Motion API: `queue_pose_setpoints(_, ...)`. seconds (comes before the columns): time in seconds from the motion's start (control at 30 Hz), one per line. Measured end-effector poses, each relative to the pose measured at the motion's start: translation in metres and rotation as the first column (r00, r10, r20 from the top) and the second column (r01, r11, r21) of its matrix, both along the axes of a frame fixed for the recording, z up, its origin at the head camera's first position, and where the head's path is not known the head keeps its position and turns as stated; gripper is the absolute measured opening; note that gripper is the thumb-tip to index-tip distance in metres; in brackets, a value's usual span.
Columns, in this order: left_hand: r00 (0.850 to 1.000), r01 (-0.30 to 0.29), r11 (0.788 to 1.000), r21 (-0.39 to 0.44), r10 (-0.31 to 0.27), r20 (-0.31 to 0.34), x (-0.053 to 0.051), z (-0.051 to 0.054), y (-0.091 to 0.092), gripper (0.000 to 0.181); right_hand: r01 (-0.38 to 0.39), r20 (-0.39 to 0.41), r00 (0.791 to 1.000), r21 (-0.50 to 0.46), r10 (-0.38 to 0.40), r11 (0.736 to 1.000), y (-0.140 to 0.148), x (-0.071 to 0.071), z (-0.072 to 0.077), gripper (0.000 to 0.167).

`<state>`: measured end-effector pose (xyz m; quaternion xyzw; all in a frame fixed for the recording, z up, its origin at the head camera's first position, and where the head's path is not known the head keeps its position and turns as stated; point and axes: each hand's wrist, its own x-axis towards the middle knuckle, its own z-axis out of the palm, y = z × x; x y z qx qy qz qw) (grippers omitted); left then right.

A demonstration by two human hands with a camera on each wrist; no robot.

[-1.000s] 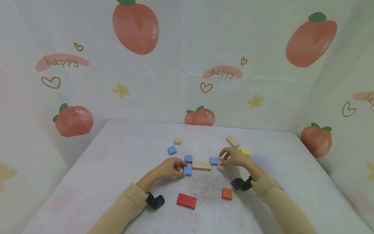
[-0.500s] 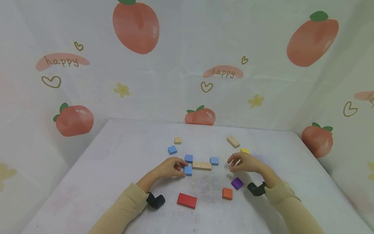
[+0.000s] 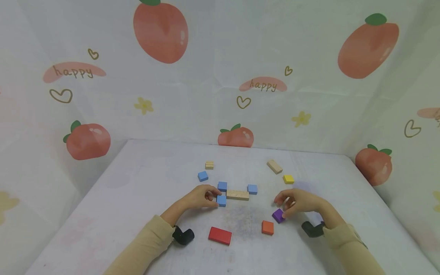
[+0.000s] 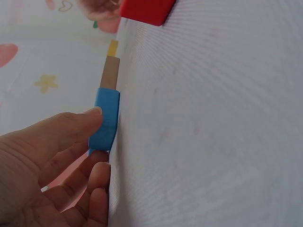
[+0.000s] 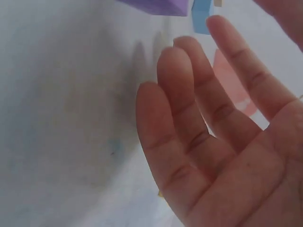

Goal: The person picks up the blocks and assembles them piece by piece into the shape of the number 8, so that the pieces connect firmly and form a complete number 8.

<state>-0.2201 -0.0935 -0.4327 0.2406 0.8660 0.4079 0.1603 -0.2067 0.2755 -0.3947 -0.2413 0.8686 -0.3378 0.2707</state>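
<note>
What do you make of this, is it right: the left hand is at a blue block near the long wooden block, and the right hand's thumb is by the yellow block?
Not quite: the right hand has its thumb by the purple block, not the yellow block, which lies farther back. The head view shows it.

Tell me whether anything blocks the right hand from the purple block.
Nothing visible does: in the head view the right hand is right at the edge of the purple block. The orange block lies beyond, out of the way.
</note>
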Motion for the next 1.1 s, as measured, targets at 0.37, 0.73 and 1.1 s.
queue_pose_setpoints(0.37,1.0,-0.009,1.0,0.001,0.009,0.005,0.002,0.002,0.0,0.034,-0.04,0.047,0.998,-0.041,0.042,0.998,0.004,0.003,-0.011,0.037)
queue_pose_setpoints(0.73,1.0,-0.013,1.0,-0.006,0.013,0.005,0.001,0.002,0.001,0.033,-0.042,0.059,0.997,-0.054,0.046,0.998,0.004,0.002,-0.015,0.034)
queue_pose_setpoints(1.1,1.0,-0.025,1.0,-0.014,0.026,0.017,0.001,0.001,0.001,0.034,-0.054,0.044,0.997,-0.09,0.059,0.994,0.003,0.003,-0.015,0.032)
